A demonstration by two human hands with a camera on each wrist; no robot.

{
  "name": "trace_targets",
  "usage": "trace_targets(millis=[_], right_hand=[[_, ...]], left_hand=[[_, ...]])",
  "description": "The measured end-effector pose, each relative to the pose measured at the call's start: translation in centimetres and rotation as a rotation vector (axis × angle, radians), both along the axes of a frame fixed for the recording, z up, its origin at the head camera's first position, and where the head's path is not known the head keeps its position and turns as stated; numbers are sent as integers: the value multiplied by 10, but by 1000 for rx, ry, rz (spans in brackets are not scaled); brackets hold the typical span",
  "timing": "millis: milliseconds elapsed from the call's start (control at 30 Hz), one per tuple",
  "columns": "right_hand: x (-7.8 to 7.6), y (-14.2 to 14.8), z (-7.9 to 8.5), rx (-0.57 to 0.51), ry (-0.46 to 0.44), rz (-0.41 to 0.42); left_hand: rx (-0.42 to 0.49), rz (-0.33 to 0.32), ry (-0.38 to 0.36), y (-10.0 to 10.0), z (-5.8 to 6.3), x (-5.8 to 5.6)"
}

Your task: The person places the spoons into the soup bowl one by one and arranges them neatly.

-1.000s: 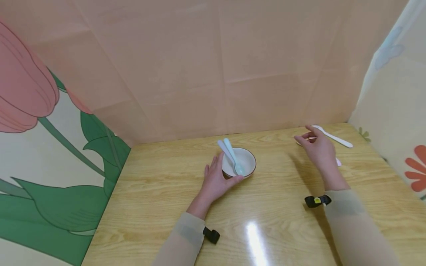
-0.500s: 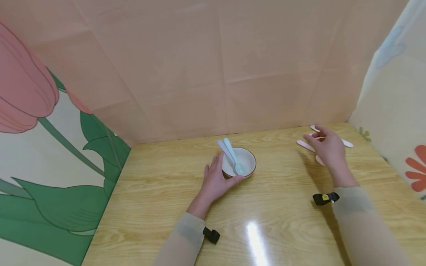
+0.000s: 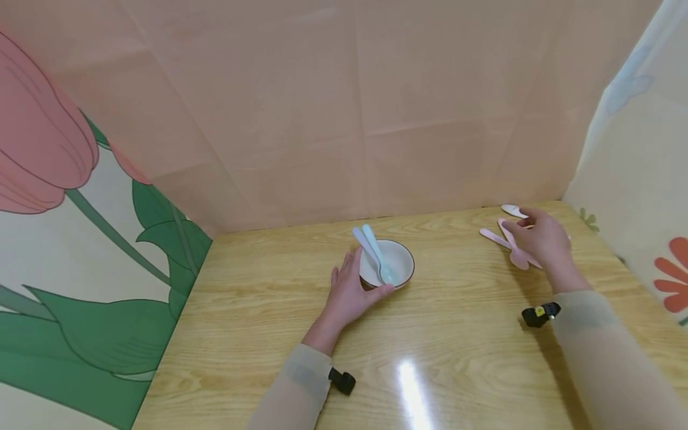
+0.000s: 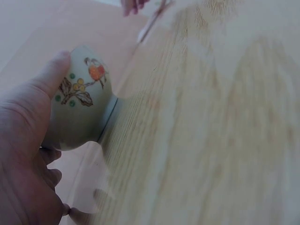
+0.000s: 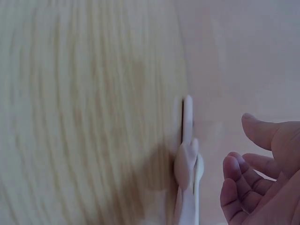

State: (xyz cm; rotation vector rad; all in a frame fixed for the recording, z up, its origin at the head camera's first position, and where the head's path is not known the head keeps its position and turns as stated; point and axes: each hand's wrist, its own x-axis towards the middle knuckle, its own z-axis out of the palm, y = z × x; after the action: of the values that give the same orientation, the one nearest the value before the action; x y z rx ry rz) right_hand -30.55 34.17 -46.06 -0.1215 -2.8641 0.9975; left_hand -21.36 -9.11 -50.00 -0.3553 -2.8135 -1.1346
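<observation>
Bowl (image 3: 403, 257) first: my left hand (image 3: 346, 295) grips it from the side, thumb along the near wall. My right hand (image 3: 543, 239) hovers over loose cutlery, thumb apart from softly bent fingers, nothing between them. To do this reach well, I judge I should come in fingertips first and pinch a single handle near its middle, since the pieces cross and a low sweep could drag the others; a steady left grip should stop the bowl sliding. Counting: one bowl at the left hand, with two utensils leaning in it, a pale blue spoon (image 3: 380, 258) and a lilac handle (image 3: 364, 242). Near the right hand lie three more: a pink spoon (image 3: 518, 255), a second pink piece (image 3: 494, 237) crossing it, and, just beyond the fingertips, a white piece (image 3: 513, 210), partly hidden, its kind unclear.
</observation>
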Motion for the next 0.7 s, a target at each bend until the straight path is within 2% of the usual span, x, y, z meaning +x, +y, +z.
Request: trace_targets(millis=[400,700], right_hand=[[-7,15,-8,24,-74,55],[-10,23,-21,37,-103,72]], left_hand=[[-12,11,36,1,-3,-3],[-14,9,30,3,-3,-3]])
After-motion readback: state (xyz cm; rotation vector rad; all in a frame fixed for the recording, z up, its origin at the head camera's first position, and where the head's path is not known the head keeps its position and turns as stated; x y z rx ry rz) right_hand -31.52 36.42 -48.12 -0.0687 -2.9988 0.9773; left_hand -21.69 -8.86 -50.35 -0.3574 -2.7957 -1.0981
